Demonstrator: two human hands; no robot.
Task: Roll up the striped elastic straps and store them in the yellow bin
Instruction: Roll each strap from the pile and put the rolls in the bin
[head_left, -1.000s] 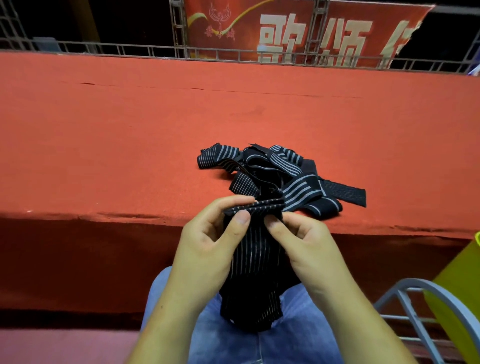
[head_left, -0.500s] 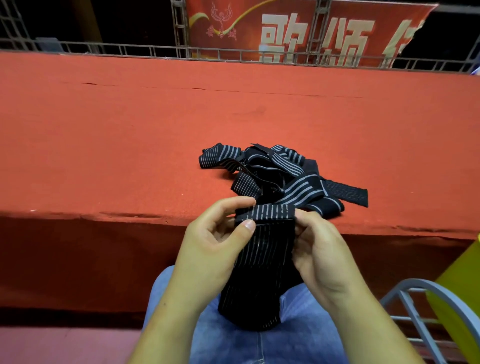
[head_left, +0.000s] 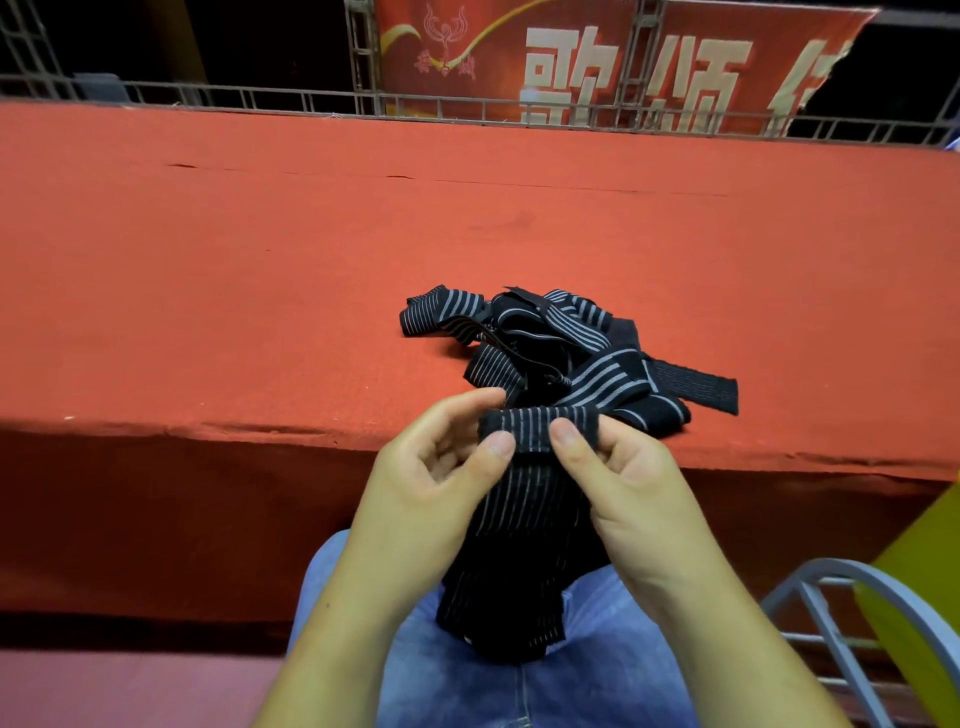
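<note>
A black strap with thin grey stripes (head_left: 514, 525) hangs from my hands down onto my lap. Its top end is folded over into a small roll (head_left: 535, 423). My left hand (head_left: 431, 478) pinches the roll's left side between thumb and fingers. My right hand (head_left: 623, 478) pinches its right side, thumb on the front. Behind them a tangled pile of striped straps (head_left: 561, 348) lies near the front edge of the red-covered table (head_left: 260, 291). A piece of the yellow bin (head_left: 919, 597) shows at the lower right edge.
A grey metal chair frame (head_left: 831, 608) stands next to the yellow bin on my right. My knees in blue jeans (head_left: 467, 675) are under the hanging strap. A metal railing (head_left: 467, 109) and a red banner run behind the table.
The strap's top end has been folded over once more into a thicker roll. My right thumb has come round to the front of the roll. The pile has stayed still.
</note>
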